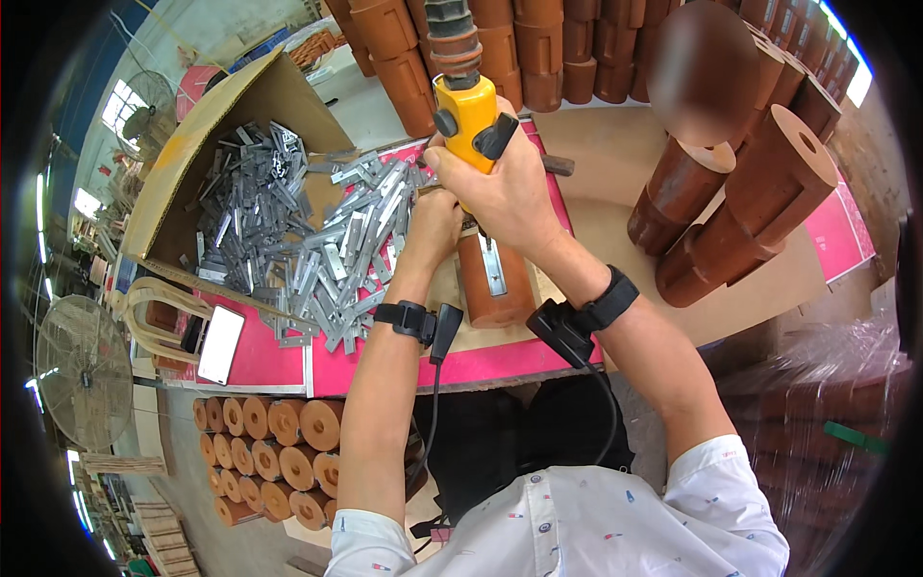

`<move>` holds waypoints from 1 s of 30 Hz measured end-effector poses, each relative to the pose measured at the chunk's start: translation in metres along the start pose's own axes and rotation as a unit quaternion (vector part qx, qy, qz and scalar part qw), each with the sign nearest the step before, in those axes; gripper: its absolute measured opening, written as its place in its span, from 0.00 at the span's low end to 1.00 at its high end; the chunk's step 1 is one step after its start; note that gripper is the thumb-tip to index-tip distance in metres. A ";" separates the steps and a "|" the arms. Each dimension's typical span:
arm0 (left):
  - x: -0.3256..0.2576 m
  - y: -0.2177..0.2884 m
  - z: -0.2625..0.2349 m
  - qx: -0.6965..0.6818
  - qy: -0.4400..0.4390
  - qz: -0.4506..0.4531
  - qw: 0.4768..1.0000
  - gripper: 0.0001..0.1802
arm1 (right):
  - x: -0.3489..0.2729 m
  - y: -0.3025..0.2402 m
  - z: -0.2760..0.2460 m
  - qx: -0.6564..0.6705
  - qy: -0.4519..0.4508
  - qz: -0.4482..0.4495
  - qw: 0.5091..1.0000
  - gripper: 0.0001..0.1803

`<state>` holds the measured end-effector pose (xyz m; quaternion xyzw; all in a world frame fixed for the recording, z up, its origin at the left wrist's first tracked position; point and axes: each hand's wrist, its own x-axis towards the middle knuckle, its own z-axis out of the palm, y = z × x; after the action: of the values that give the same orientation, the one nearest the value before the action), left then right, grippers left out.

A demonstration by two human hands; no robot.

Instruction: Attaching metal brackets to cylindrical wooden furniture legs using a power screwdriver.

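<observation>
My right hand (510, 192) grips a yellow power screwdriver (469, 108), which points down from a dark ribbed hose or cable. Its bit meets or nearly meets a narrow silver metal plate (495, 273) lying lengthwise on a reddish-brown cylinder (476, 300). That cylinder rests on its side on the table in front of me. Closed beside its far left end is my left hand (437, 223); whatever its fingers hold is hidden. A large heap of silver metal plates (361, 226) spreads just left of that hand.
An open cardboard box (154, 216) spills metal plates onto the pink-topped table (461, 365). Upright brown cylinders (755, 207) stand at right, with more stacked behind. A phone with a white screen (222, 344) leans at the left edge. Cylinders (279, 452) are piled below the table.
</observation>
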<state>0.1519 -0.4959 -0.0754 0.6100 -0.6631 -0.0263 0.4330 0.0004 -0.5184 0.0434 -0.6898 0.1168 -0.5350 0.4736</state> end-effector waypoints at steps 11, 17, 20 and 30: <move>-0.036 0.059 -0.045 -0.194 0.079 -0.259 0.943 0.06 | -0.001 0.002 0.002 -0.009 0.012 0.002 1.000 0.32; -0.077 0.087 -0.057 -0.362 0.106 -0.326 0.867 0.06 | 0.000 -0.010 0.004 0.008 0.022 -0.006 1.000 0.28; -0.097 0.081 -0.060 -0.310 0.094 -0.298 0.898 0.06 | 0.001 -0.020 0.000 0.059 0.018 0.004 0.998 0.24; -0.105 0.109 -0.057 -0.397 0.030 -0.291 0.870 0.09 | -0.006 -0.052 -0.011 0.104 -0.005 0.039 0.994 0.18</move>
<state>0.0883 -0.3525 -0.0357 0.5528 -0.3757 -0.3940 0.6309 -0.0292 -0.4926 0.0796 -0.6343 0.0849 -0.5214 0.5644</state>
